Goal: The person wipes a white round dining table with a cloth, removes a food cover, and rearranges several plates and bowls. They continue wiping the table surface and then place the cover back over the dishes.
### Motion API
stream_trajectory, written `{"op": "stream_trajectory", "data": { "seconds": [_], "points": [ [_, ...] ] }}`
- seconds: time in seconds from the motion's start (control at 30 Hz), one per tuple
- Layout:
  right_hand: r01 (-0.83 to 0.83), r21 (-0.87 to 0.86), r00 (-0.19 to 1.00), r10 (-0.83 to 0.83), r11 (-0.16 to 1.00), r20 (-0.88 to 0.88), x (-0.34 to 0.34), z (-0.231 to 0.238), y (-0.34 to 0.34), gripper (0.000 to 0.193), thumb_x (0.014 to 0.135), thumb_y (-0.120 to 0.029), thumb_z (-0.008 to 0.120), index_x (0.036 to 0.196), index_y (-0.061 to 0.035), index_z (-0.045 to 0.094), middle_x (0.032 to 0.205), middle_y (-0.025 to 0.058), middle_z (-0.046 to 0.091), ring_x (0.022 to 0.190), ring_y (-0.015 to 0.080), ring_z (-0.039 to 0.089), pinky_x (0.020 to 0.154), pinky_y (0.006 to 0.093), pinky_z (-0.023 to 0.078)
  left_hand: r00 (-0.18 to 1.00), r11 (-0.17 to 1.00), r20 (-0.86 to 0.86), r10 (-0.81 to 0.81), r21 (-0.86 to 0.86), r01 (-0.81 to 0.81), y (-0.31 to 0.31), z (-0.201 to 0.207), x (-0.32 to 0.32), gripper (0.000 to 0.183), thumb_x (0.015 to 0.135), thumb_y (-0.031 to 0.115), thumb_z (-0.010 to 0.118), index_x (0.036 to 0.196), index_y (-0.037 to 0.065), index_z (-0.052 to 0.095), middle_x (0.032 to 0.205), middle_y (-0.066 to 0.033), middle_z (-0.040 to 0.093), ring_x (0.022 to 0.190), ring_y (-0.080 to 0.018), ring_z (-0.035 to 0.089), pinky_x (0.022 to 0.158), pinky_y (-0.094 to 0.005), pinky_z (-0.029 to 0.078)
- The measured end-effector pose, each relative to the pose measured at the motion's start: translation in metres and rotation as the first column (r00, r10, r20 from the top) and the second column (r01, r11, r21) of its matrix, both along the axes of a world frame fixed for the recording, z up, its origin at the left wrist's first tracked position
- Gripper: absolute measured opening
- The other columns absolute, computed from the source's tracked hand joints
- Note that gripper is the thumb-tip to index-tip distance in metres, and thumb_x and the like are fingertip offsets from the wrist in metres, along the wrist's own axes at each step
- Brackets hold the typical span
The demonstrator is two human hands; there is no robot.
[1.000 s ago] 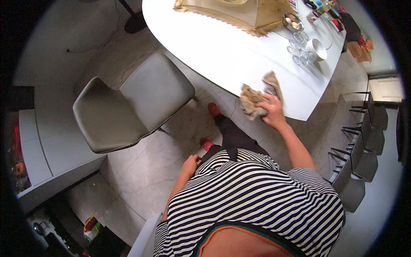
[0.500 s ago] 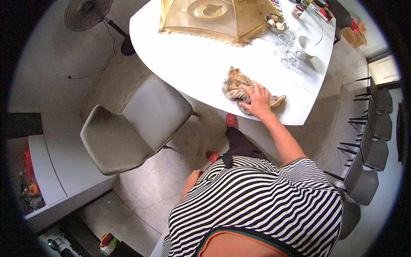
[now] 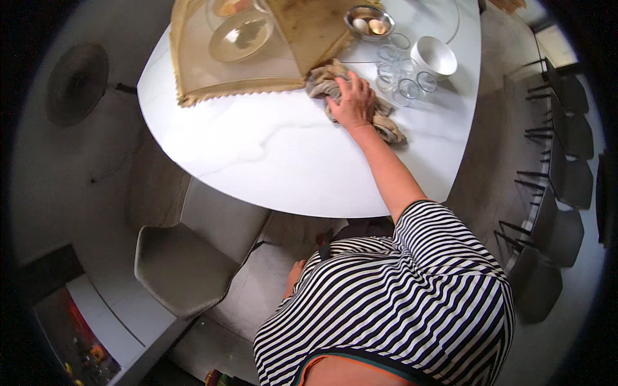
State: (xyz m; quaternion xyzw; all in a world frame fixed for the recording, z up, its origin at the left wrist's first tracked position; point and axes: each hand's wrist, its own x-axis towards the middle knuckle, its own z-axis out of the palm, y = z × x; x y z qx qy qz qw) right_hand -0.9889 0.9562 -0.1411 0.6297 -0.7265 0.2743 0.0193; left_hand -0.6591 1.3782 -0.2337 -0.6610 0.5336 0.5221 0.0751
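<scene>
My right hand [image 3: 353, 101] presses on a crumpled brown-grey rag [image 3: 386, 126] on the white table [image 3: 270, 154], its fingers bent over the cloth. The rag bunches out past the fingertips and trails beside the wrist. Its far end touches the edge of a tan mesh food cover [image 3: 238, 90], which stands over plates. Close to the right of the rag are several clear glass cups [image 3: 407, 89]. My left hand [image 3: 295, 275] hangs low beside my striped shirt, away from the table. Most of its fingers are hidden.
Past the cups are a white bowl [image 3: 435, 58] and a metal bowl [image 3: 351, 14] holding eggs. A grey chair [image 3: 187, 267] stands at the table's near left edge. Several more chairs [image 3: 570, 183] line the right wall. A pedestal fan [image 3: 77, 83] is at the far left.
My right hand has pushed the rag farther across the table, up to the food cover and cups. My body has come closer to the table. My left hand stays low at my side.
</scene>
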Motion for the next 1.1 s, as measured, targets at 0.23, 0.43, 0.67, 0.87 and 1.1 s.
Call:
{"op": "stream_trajectory", "data": {
  "seconds": [0.23,0.43,0.67,0.87,1.1],
  "points": [
    [-0.258,-0.058,0.964,0.260,0.965,0.048,-0.020,0.006,0.050,0.050,0.069,-0.030,0.082,0.114,-0.0177,0.064,0.133,0.0070,0.048,0.119,0.0308,0.046,0.096,0.0472,0.041,0.995,0.994,-0.085,-0.058,-0.098,0.050,-0.035,-0.028,0.007,0.033,0.096,0.026,0.045,0.119,0.005,0.057,0.117,-0.0228,0.057,0.106,-0.0418,0.056,0.090,-0.0459,0.047],
    [-0.402,-0.032,0.914,0.403,0.915,0.050,-0.060,0.017,0.166,0.058,0.066,-0.026,0.083,0.120,-0.0189,0.063,0.138,0.0078,0.048,0.124,0.0323,0.046,0.101,0.0470,0.040,0.973,0.952,-0.089,-0.214,-0.242,0.187,-0.079,-0.002,0.006,0.026,0.091,0.020,0.055,0.110,0.005,0.065,0.107,-0.0202,0.063,0.102,-0.0385,0.061,0.086,-0.0445,0.051],
    [-0.255,0.008,0.966,0.255,0.967,-0.048,-0.083,0.021,0.283,0.056,0.067,-0.025,0.083,0.119,-0.0159,0.063,0.134,0.0118,0.049,0.120,0.0353,0.048,0.101,0.0486,0.041,0.964,0.938,-0.205,-0.172,-0.332,0.097,-0.120,0.010,0.070,0.025,0.087,0.015,0.069,0.109,0.004,0.068,0.101,-0.0147,0.069,0.092,-0.0266,0.068,0.083,-0.0370,0.054],
    [-0.218,-0.031,0.976,0.217,0.975,-0.036,-0.039,0.019,0.305,0.053,0.071,-0.030,0.081,0.117,-0.0128,0.064,0.131,0.0141,0.050,0.120,0.0357,0.047,0.101,0.0491,0.039,0.916,0.874,-0.348,0.199,-0.359,-0.327,-0.159,0.069,0.073,0.016,0.095,0.009,0.062,0.106,0.000,0.066,0.094,-0.0058,0.070,0.087,-0.0142,0.066,0.080,-0.0284,0.052],
    [-0.341,0.013,0.940,0.341,0.940,0.024,-0.050,0.017,0.293,0.048,0.069,-0.032,0.082,0.112,-0.0183,0.066,0.128,0.0092,0.050,0.118,0.0297,0.049,0.097,0.0476,0.043,0.859,0.782,-0.512,0.014,-0.530,-0.329,-0.155,0.103,-0.052,0.014,0.095,0.006,0.061,0.108,0.002,0.065,0.088,-0.0048,0.067,0.080,-0.0145,0.064,0.070,-0.0288,0.051]
  ]
}}
